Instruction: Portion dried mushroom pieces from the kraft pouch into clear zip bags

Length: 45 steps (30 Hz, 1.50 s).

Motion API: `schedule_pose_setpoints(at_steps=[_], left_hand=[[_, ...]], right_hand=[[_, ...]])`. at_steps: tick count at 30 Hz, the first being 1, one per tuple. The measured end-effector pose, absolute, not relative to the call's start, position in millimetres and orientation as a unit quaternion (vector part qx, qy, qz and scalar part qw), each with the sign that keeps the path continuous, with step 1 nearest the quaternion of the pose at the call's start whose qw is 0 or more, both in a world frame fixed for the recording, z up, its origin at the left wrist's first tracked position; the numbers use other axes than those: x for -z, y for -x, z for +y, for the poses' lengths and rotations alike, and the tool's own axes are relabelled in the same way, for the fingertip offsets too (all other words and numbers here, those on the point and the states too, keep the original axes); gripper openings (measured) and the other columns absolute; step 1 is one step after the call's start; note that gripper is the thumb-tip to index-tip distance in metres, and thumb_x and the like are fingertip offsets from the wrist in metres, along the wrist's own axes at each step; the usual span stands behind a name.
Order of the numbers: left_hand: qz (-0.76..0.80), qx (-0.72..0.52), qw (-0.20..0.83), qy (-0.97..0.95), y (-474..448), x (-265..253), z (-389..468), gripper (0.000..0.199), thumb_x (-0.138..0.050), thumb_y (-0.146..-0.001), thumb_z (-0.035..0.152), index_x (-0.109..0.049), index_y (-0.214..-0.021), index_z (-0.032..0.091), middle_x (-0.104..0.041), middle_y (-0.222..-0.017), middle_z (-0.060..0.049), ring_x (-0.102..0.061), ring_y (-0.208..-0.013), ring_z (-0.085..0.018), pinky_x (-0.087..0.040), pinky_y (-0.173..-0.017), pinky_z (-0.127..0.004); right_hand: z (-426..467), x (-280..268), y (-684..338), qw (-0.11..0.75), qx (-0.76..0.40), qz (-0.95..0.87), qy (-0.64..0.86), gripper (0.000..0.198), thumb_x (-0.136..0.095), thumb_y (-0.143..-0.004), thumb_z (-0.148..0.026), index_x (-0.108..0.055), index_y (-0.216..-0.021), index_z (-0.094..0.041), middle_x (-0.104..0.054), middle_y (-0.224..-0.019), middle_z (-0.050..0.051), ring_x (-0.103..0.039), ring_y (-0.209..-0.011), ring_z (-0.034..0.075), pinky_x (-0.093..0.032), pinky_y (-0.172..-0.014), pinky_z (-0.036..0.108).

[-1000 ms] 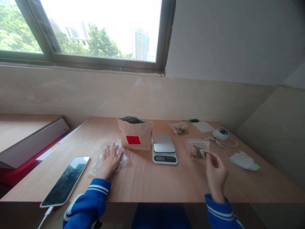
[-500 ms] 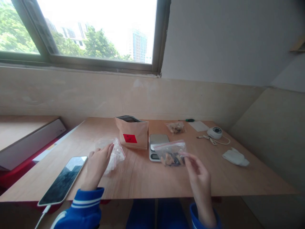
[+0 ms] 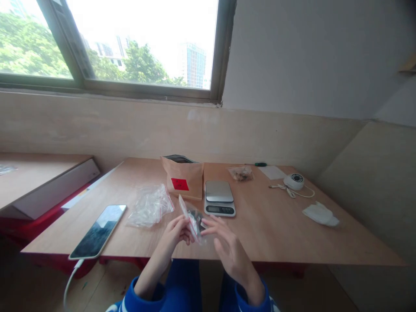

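Observation:
My left hand (image 3: 177,232) pinches the top edge of a clear zip bag (image 3: 194,223), which is tilted on its side and holds dark and light dried pieces. My right hand (image 3: 224,238) is at the bag's other side, fingers spread and fingertips at or against the plastic. Just beyond the hands stands a kitchen scale (image 3: 219,197) with a bare steel plate. To its left is a brown paper pouch (image 3: 186,180) with a red label, upright and open at the top. A pile of clear zip bags (image 3: 149,207) lies left of my hands.
A phone (image 3: 99,232) with a charging cable lies at the front left. Farther back are another filled zip bag (image 3: 241,173), a white sheet (image 3: 272,172) and a green-handled tool (image 3: 260,164). A white dome camera (image 3: 294,181) and a crumpled white cloth or tissue (image 3: 321,214) are at the right.
The filled bag has moved left and nearer, from in front of the scale. My left hand has left the pile of bags and taken hold of it; my right hand's fingers have spread.

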<state>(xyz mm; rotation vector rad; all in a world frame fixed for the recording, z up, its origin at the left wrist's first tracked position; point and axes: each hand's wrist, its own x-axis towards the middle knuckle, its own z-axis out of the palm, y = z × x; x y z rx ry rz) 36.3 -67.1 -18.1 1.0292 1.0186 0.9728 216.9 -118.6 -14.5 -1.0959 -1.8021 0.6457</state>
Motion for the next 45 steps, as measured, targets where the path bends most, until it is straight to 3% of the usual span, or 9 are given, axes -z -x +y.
schedule_pose_setpoints(at_steps=[5,10,13,18,23,30,34,40,45], left_hand=[[0.462,-0.449,0.52,-0.561,-46.6,31.7,-74.4,0.036,-0.049,-0.078,0.052,-0.057,-0.065,0.019,-0.063,-0.061,-0.005,-0.059,-0.059,-0.017,-0.046,-0.059,-0.029],[0.493,-0.46,0.436,-0.597,-61.3,54.6,-78.3,0.029,-0.049,-0.079,0.046,-0.062,-0.073,0.021,-0.068,-0.075,-0.006,-0.063,-0.081,-0.024,-0.048,-0.078,-0.035],[0.493,-0.453,0.436,-0.602,-58.6,65.4,-80.2,0.03,-0.045,-0.079,0.043,-0.056,-0.062,0.021,-0.063,-0.066,-0.005,-0.06,-0.072,-0.022,-0.047,-0.074,-0.034],[0.473,-0.428,0.453,-0.623,-46.5,62.5,-90.9,0.035,-0.041,-0.083,0.042,-0.045,-0.054,0.022,-0.056,-0.062,-0.003,-0.054,-0.067,-0.02,-0.046,-0.074,-0.032],[0.429,-0.441,0.493,-0.615,-40.0,59.2,-94.5,0.038,-0.042,-0.085,0.045,-0.054,-0.058,0.02,-0.066,-0.084,-0.007,-0.059,-0.092,-0.023,-0.043,-0.092,-0.034],[0.474,-0.489,0.472,-0.56,-40.8,63.1,-72.4,0.039,-0.05,-0.082,0.054,-0.063,-0.077,0.018,-0.064,-0.073,-0.004,-0.059,-0.072,-0.02,-0.048,-0.068,-0.03],[0.469,-0.482,0.462,-0.579,-37.0,62.3,-68.8,0.041,-0.046,-0.085,0.054,-0.063,-0.076,0.018,-0.067,-0.075,-0.005,-0.062,-0.075,-0.021,-0.049,-0.072,-0.031],[0.509,-0.458,0.42,-0.596,-32.1,65.2,-68.1,0.041,-0.047,-0.085,0.053,-0.066,-0.086,0.018,-0.071,-0.083,-0.008,-0.065,-0.079,-0.024,-0.049,-0.075,-0.033],[0.516,-0.438,0.416,-0.608,-31.0,62.1,-66.3,0.041,-0.046,-0.082,0.054,-0.066,-0.078,0.018,-0.072,-0.078,-0.01,-0.067,-0.076,-0.025,-0.051,-0.072,-0.033]], right_hand=[[-113.0,12.7,-200.5,0.491,-0.286,-0.633,0.525,0.027,-0.041,-0.095,-0.034,-0.065,-0.097,-0.022,-0.07,-0.097,0.008,-0.063,-0.097,0.023,-0.048,-0.091,0.04],[-80.9,39.9,-175.8,0.492,-0.367,-0.566,0.55,0.022,-0.059,-0.084,-0.042,-0.06,-0.087,-0.02,-0.068,-0.076,0.004,-0.065,-0.07,0.019,-0.051,-0.064,0.029],[-66.0,55.6,-172.4,0.481,-0.385,-0.548,0.566,0.025,-0.062,-0.081,-0.037,-0.059,-0.098,-0.019,-0.065,-0.07,0.001,-0.063,-0.062,0.018,-0.049,-0.059,0.028],[-60.9,51.5,-171.6,0.424,-0.369,-0.606,0.563,0.013,-0.064,-0.078,-0.028,-0.066,-0.083,-0.016,-0.065,-0.065,0.002,-0.062,-0.064,0.018,-0.047,-0.06,0.027],[-58.6,37.5,-173.7,0.413,-0.329,-0.634,0.565,0.011,-0.061,-0.075,-0.014,-0.069,-0.068,-0.016,-0.07,-0.066,0.004,-0.065,-0.065,0.018,-0.046,-0.06,0.025],[-64.8,25.8,-176.6,0.424,-0.42,-0.613,0.518,0.016,-0.065,-0.076,-0.027,-0.072,-0.073,-0.013,-0.072,-0.068,0.006,-0.069,-0.066,0.02,-0.051,-0.061,0.026],[-66.2,22.9,-178.6,0.433,-0.418,-0.62,0.503,0.012,-0.07,-0.075,-0.024,-0.073,-0.073,-0.013,-0.071,-0.072,0.006,-0.068,-0.068,0.019,-0.051,-0.064,0.026],[-70.5,15.9,-179.5,0.394,-0.317,-0.709,0.49,0.018,-0.058,-0.086,-0.016,-0.074,-0.078,-0.014,-0.069,-0.076,0.006,-0.063,-0.072,0.015,-0.047,-0.068,0.024],[-71.0,18.1,-177.2,0.361,-0.261,-0.742,0.501,0.019,-0.056,-0.087,-0.013,-0.073,-0.079,-0.014,-0.067,-0.078,0.005,-0.061,-0.073,0.014,-0.044,-0.068,0.024]])
